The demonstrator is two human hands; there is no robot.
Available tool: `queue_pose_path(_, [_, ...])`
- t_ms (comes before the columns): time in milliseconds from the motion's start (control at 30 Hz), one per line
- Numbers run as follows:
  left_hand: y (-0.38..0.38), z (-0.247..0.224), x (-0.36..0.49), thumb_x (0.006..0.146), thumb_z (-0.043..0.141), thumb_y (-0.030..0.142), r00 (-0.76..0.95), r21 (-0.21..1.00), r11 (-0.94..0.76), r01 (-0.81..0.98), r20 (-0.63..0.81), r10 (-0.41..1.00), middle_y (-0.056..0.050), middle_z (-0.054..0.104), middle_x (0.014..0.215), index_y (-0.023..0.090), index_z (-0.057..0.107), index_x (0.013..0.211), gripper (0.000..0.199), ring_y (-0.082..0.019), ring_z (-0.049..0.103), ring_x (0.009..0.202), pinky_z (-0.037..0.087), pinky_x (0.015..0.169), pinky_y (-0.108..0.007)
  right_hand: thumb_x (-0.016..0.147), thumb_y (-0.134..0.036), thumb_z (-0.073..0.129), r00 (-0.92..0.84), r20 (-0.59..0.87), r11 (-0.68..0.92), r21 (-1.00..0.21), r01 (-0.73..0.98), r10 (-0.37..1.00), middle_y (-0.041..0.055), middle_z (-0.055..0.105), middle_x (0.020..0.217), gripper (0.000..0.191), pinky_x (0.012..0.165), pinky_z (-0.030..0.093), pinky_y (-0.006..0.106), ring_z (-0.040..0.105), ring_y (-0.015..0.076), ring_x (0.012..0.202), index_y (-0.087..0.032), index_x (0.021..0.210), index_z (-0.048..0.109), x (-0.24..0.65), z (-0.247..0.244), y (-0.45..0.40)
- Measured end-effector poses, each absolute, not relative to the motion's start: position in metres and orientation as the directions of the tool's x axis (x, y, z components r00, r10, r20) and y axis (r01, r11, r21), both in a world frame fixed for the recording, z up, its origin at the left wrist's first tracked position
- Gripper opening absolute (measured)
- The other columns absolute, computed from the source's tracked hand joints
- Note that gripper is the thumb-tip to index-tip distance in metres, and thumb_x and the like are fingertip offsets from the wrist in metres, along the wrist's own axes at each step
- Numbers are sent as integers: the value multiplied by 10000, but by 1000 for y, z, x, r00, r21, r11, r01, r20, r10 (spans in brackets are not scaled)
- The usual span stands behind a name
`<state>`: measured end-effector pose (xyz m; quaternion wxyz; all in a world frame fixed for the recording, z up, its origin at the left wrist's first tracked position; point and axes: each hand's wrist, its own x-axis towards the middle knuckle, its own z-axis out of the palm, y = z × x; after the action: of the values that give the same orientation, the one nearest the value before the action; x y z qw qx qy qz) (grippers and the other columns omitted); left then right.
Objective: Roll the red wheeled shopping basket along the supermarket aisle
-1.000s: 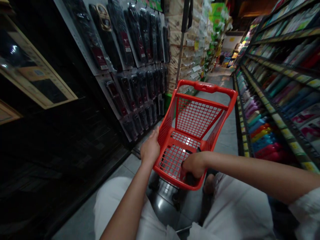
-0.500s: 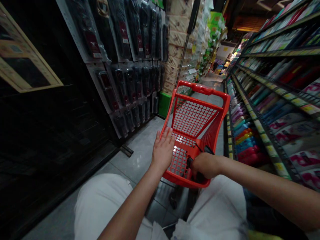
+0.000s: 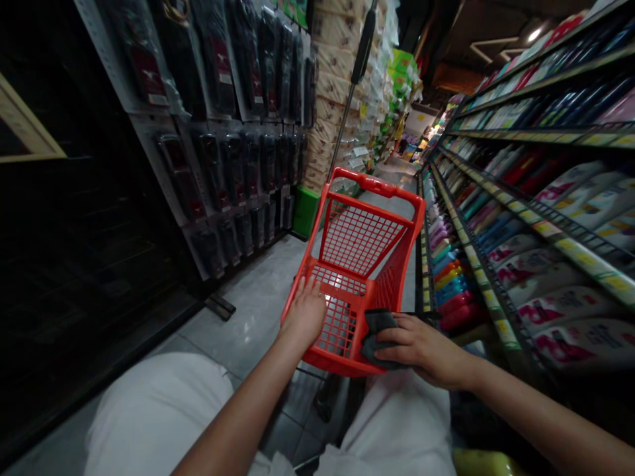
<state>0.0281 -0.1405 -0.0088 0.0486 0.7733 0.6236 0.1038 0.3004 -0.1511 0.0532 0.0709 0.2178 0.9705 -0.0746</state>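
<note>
Between my knees stands a red plastic shopping basket (image 3: 389, 287) with grid sides. My left hand (image 3: 306, 313) lies over its left rim, fingers stretched out toward the inside. My right hand (image 3: 414, 345) holds a dark grey cloth (image 3: 380, 330) against the near right side of the basket, the fingers spread over the fabric. The thumb is hidden from view. The basket's grid bottom shows, with the floor visible through it.
Hanging packs of belts (image 3: 238, 165) fill a rack on the left. Shelves of bottles (image 3: 570, 330) line the right side close to my arm. A rod with a black grip (image 3: 364, 49) rises by the basket's far left corner. Stacked packages (image 3: 330, 99) stand ahead.
My right hand has come up from inside the basket to its near right rim, and the grey cloth now shows under the fingers. My left hand stays on the left rim.
</note>
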Motion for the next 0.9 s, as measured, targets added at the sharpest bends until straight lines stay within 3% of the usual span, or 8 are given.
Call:
queue_pose_path(167, [-146,-11,39,893,403,101,194,197,-211,957,101,976,-209,484,1458,57,657,1247,439,-318,371,1424,225,1211,-519,803,24,410,-820,-69,823,23,567,568,88,587,1373,612,1059,395,421,482,248,1266,-264,1290,643,324,59,-75])
queue_pose_path(333, [-148,-24,52,896,411,128,132,212,-158,964,131,983,-178,538,1427,101,661,1251,436,-304,407,1407,243,1207,-511,812,57,330,-654,125,638,147,756,746,146,542,1415,618,1089,330,388,462,279,1270,-152,1309,633,332,80,13])
queue_pose_path(433, [-148,-23,59,902,401,127,115,194,-134,972,106,988,-178,532,1433,91,656,1256,438,-296,409,1406,234,1213,-494,814,55,333,-529,269,526,88,846,805,148,514,1439,613,1079,356,387,487,276,1245,-149,1317,618,336,76,50])
queue_pose_path(567, [-148,-12,65,908,383,106,101,152,-110,982,63,993,-179,501,1455,61,625,1294,457,-282,374,1423,227,1220,-456,803,56,392,-550,323,583,-5,812,770,115,594,1339,553,1052,412,407,525,252,1206,-176,1216,678,346,50,54])
queue_pose_path(733, [-148,-5,67,918,366,97,107,163,-115,980,53,993,-194,502,1446,47,648,1262,448,-294,373,1423,235,1217,-468,765,66,369,-670,304,719,-79,690,677,63,597,1341,639,1042,437,459,544,230,1216,-256,1240,652,351,19,-19])
queue_pose_path(900, [-149,-7,66,905,415,122,111,166,-118,979,53,992,-213,530,1421,25,666,1225,418,-318,397,1408,209,1223,-472,831,-6,375,-724,248,765,-191,615,644,95,536,1420,610,1106,370,527,495,240,1308,-275,1345,565,343,3,-117])
